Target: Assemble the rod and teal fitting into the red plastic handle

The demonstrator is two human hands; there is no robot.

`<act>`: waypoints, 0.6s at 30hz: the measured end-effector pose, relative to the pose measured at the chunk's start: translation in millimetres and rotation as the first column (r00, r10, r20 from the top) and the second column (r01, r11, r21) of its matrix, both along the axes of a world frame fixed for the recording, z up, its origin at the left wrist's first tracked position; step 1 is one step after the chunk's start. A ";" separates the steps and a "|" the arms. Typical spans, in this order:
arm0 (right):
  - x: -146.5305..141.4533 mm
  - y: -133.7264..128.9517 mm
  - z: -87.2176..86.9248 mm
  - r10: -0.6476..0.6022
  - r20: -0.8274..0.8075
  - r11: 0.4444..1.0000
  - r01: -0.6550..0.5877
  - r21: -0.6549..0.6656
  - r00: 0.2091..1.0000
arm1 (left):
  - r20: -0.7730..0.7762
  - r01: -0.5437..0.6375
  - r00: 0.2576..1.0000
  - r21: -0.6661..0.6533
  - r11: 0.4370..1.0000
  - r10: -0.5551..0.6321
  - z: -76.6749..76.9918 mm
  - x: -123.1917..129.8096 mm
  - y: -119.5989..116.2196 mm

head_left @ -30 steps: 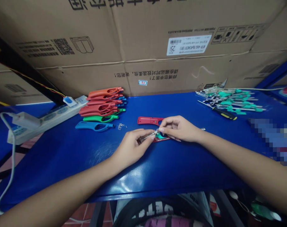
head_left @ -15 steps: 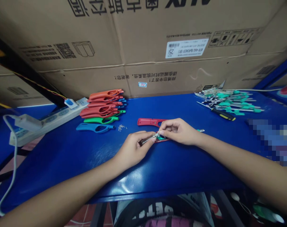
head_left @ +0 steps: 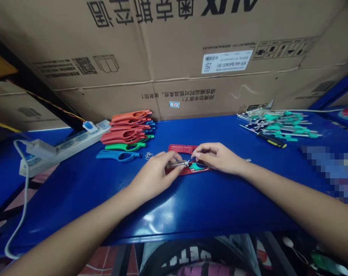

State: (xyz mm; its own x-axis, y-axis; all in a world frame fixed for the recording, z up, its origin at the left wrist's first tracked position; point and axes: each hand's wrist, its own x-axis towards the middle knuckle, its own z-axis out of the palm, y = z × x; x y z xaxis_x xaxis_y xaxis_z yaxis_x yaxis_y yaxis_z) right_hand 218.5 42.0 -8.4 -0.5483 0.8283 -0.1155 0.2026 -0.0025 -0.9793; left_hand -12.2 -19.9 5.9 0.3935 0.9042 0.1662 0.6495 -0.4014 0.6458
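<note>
My left hand (head_left: pixel 159 168) grips a clear lighter fuel tank (head_left: pixel 175 164) between thumb and fingers, its white valve end pointing right. The tank lies nearly level over a red lighter shell half (head_left: pixel 195 171). In that half sits a green trigger piece (head_left: pixel 196 166) with thin wires around it. My right hand (head_left: pixel 216 156) is closed in a pinch just above the green piece; what its fingertips hold, if anything, is too small to make out. The other red shell half (head_left: pixel 181 148) lies behind, partly hidden by my right hand. A metal tip (head_left: pixel 248 160) shows past my right wrist.
At left lie several coloured lighter casings (head_left: pixel 123 135) and a few tiny metal parts (head_left: pixel 149 155). A power strip (head_left: pixel 67 147) stands beyond them. At right are a pile of green-and-metal rod parts (head_left: pixel 288 122) and a screwdriver (head_left: pixel 271 140). A cardboard box (head_left: pixel 174 46) walls the back.
The tank has gone from tilted to nearly level, lower over the red shell half. My right fingertips have moved off its valve end and slightly up. The view has shifted slightly.
</note>
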 end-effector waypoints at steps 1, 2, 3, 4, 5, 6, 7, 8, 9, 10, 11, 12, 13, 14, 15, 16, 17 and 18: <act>0.3 0.2 -1.0 0.001 -0.001 1.000 -0.001 0.000 1.000 | -0.042 0.015 0.999 0.038 0.999 -0.013 0.9 -1.1 1.0; 0.6 0.4 -2.0 0.002 -0.001 1.000 -0.002 0.002 1.000 | -0.082 0.029 0.996 0.070 0.997 -0.023 1.4 -2.1 2.0; 0.9 0.7 -2.7 0.002 -0.002 1.000 -0.002 0.006 1.000 | -0.118 0.040 0.993 0.091 0.995 -0.030 1.3 -2.8 3.0; 1.1 0.9 -3.2 0.001 -0.004 1.000 -0.001 0.011 1.000 | -0.141 0.049 0.989 0.099 0.994 -0.035 0.8 -3.3 3.9; 1.2 1.1 -3.4 0.001 -0.005 1.000 -0.001 0.016 1.000 | -0.153 0.055 0.987 0.096 0.994 -0.040 -0.1 -3.7 4.6; 1.3 1.2 -3.4 0.002 -0.004 1.000 -0.002 0.018 1.000 | -0.156 0.061 0.987 0.084 0.995 -0.047 -1.1 -3.9 4.9; 1.3 1.3 -3.1 0.004 -0.004 1.000 -0.004 0.021 1.000 | -0.150 0.066 0.987 0.064 0.996 -0.056 -2.2 -4.0 4.9; 1.2 1.2 -2.7 0.006 -0.001 1.000 -0.006 0.024 1.000 | -0.136 0.072 0.988 0.037 0.997 -0.066 -3.0 -4.0 4.6; 1.1 1.0 -2.2 0.009 0.002 1.000 -0.009 0.028 1.000 | -0.120 0.075 0.990 0.008 0.997 -0.074 -3.4 -4.0 4.0; 0.9 0.7 -1.7 0.010 0.005 0.999 -0.010 0.033 1.000 | -0.104 0.074 0.992 -0.018 0.997 -0.076 -3.5 -3.9 3.4; 0.8 0.4 -1.2 0.010 0.006 0.999 -0.011 0.039 1.000 | -0.093 0.069 0.993 -0.038 0.997 -0.072 -3.2 -3.7 2.8; 0.8 0.1 -0.8 0.010 0.005 0.999 -0.011 0.045 1.000 | -0.088 0.062 0.994 -0.053 0.997 -0.066 -2.5 -3.6 2.3; 0.8 -0.2 -0.4 0.012 0.003 0.999 -0.012 0.049 1.000 | -0.089 0.055 0.994 -0.062 0.997 -0.061 -1.8 -3.5 2.0; 0.8 -0.4 -0.2 0.014 0.002 0.998 -0.015 0.053 1.000 | -0.092 0.048 0.994 -0.064 0.997 -0.054 -1.1 -3.5 2.0; 0.9 -0.6 0.0 0.018 0.005 0.998 -0.018 0.058 1.000 | -0.094 0.044 0.994 -0.065 0.997 -0.050 -0.7 -3.4 2.3; 1.1 -0.9 0.1 0.027 0.013 0.998 -0.027 0.064 1.000 | -0.093 0.042 0.995 -0.065 0.997 -0.047 -0.8 -3.5 2.7; 1.4 -1.1 0.2 0.040 0.025 0.996 -0.042 0.072 0.999 | -0.086 0.040 0.995 -0.066 0.997 -0.045 -1.3 -3.5 3.2; 1.7 -1.4 0.2 0.056 0.038 0.995 -0.059 0.086 0.998 | -0.075 0.036 0.996 -0.066 0.997 -0.041 -2.1 -3.6 3.8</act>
State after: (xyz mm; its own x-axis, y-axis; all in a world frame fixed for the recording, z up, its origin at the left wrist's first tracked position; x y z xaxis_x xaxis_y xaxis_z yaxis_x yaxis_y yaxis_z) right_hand 220.2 40.7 -8.2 -0.5919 0.8034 -0.0648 0.2345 0.0948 -0.9675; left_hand -15.8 -16.1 3.8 0.4379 0.8958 0.0759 0.6827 -0.3863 0.6203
